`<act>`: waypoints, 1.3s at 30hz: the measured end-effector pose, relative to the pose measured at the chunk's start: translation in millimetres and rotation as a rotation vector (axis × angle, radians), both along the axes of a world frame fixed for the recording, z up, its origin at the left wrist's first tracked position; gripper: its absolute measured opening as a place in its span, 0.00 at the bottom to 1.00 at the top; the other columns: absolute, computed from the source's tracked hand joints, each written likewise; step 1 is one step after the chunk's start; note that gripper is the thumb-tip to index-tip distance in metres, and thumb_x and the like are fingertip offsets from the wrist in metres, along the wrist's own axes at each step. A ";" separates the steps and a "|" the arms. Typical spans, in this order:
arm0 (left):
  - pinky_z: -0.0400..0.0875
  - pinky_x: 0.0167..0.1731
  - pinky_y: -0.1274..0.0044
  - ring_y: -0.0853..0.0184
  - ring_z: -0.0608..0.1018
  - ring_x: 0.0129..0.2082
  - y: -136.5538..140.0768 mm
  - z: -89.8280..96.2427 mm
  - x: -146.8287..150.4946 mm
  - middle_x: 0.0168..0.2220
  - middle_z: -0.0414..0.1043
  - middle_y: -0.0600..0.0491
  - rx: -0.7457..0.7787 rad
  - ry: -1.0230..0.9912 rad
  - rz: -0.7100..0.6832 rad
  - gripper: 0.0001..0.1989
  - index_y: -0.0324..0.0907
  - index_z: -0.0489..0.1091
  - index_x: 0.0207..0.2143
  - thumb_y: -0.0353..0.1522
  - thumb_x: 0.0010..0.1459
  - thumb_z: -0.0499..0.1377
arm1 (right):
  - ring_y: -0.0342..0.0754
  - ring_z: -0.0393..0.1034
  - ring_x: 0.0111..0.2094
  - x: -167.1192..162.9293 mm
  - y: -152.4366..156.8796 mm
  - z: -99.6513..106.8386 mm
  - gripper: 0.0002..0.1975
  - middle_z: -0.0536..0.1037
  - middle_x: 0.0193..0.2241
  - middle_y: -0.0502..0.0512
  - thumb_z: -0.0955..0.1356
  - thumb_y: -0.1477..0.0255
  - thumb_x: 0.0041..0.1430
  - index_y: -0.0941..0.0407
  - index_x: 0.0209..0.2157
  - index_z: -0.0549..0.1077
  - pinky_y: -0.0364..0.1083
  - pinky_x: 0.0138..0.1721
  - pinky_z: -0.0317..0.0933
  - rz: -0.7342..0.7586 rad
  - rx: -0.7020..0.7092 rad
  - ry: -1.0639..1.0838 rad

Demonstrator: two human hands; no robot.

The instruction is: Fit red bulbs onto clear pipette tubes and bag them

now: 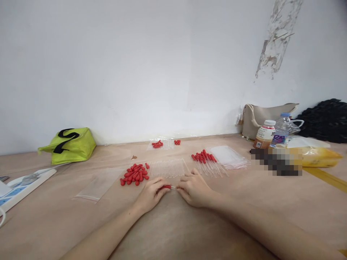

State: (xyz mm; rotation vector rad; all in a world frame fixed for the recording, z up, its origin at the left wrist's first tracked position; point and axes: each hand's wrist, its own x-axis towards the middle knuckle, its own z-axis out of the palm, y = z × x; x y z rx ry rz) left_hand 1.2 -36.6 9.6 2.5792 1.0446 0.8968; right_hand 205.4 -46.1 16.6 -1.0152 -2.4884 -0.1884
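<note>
Between finger and thumb, my left hand (151, 193) pinches a red rubber dropper bulb (167, 186). My right hand (195, 189) grips a clear glass tube (174, 187), whose end meets the bulb's mouth; how far it sits inside is too small to tell. Just beyond my hands lies a row of bare glass tubes (166, 169). A heap of loose red bulbs (135, 174) is to its left. On the right, droppers with red bulbs on their tubes (204, 157) lie in a pile.
Clear zip bags (229, 157) are stacked at the right, and another bag (99, 185) lies at the left. Smaller bagged bulbs (157, 144) rest by the wall. A green bag (73, 146), power strip (27, 186), bottles (265, 135) and a yellow packet (317, 157) stand around the sides.
</note>
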 end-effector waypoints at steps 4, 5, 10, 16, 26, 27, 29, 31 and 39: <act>0.65 0.30 0.77 0.69 0.69 0.28 4.2 -5.8 -5.0 0.35 0.68 0.53 -0.027 -0.054 0.184 0.14 0.44 0.63 0.46 0.33 0.57 0.52 | 0.44 0.64 0.26 15.6 10.0 2.6 0.10 0.75 0.23 0.51 0.61 0.72 0.53 0.55 0.24 0.73 0.45 0.32 0.46 -0.141 -0.101 0.068; 0.65 0.29 0.77 0.70 0.69 0.26 5.1 -6.4 -5.6 0.34 0.67 0.53 -0.044 -0.045 0.204 0.14 0.44 0.63 0.46 0.33 0.56 0.52 | 0.44 0.65 0.25 21.6 17.0 3.0 0.11 0.74 0.22 0.51 0.61 0.72 0.53 0.55 0.23 0.72 0.44 0.30 0.47 -0.204 -0.156 0.132; 0.64 0.29 0.78 0.69 0.69 0.28 6.2 -2.7 -5.2 0.31 0.67 0.53 -0.108 0.040 0.132 0.09 0.42 0.69 0.37 0.34 0.56 0.52 | 0.45 0.67 0.26 47.7 62.3 9.7 0.10 0.75 0.25 0.52 0.61 0.68 0.53 0.56 0.29 0.72 0.41 0.26 0.50 -0.508 -0.325 0.452; 0.63 0.29 0.78 0.70 0.69 0.27 5.9 -1.2 -4.7 0.32 0.66 0.52 -0.112 0.041 0.113 0.10 0.42 0.69 0.36 0.34 0.56 0.51 | 0.47 0.67 0.30 36.9 87.2 3.6 0.08 0.75 0.27 0.53 0.62 0.72 0.51 0.56 0.34 0.69 0.45 0.34 0.48 -0.630 -0.179 0.271; 0.64 0.29 0.78 0.70 0.69 0.28 6.2 -2.2 -4.8 0.32 0.66 0.53 -0.112 0.039 0.100 0.09 0.42 0.69 0.37 0.34 0.57 0.51 | 0.48 0.67 0.31 33.2 86.0 -8.9 0.10 0.75 0.28 0.54 0.59 0.70 0.54 0.56 0.29 0.71 0.49 0.38 0.45 -0.627 -0.117 0.137; 0.64 0.29 0.78 0.70 0.69 0.28 6.0 -2.1 -4.6 0.32 0.66 0.53 -0.112 0.041 0.100 0.09 0.42 0.69 0.37 0.34 0.57 0.51 | 0.48 0.67 0.32 31.4 85.7 -7.5 0.11 0.75 0.28 0.54 0.59 0.69 0.54 0.56 0.29 0.71 0.49 0.38 0.45 -0.627 -0.121 0.143; 0.64 0.29 0.78 0.70 0.69 0.27 5.7 -1.8 -4.3 0.32 0.66 0.53 -0.109 0.045 0.103 0.09 0.42 0.69 0.37 0.34 0.57 0.51 | 0.49 0.67 0.34 25.4 85.9 -4.4 0.11 0.75 0.29 0.56 0.60 0.68 0.54 0.56 0.30 0.71 0.49 0.39 0.45 -0.635 -0.145 0.131; 0.63 0.29 0.78 0.70 0.69 0.27 5.6 -1.7 -4.2 0.32 0.66 0.53 -0.102 0.044 0.103 0.09 0.42 0.68 0.37 0.33 0.57 0.51 | 0.51 0.67 0.35 17.8 87.7 -1.6 0.12 0.75 0.31 0.58 0.60 0.67 0.52 0.57 0.30 0.72 0.50 0.39 0.46 -0.664 -0.193 0.067; 0.64 0.30 0.78 0.70 0.69 0.28 5.0 -3.5 -4.9 0.33 0.66 0.53 -0.095 0.064 0.099 0.08 0.42 0.67 0.38 0.32 0.57 0.51 | 0.54 0.69 0.32 -3.2 102.0 2.9 0.09 0.75 0.30 0.65 0.62 0.74 0.49 0.62 0.27 0.73 0.53 0.40 0.47 -0.741 -0.349 -0.057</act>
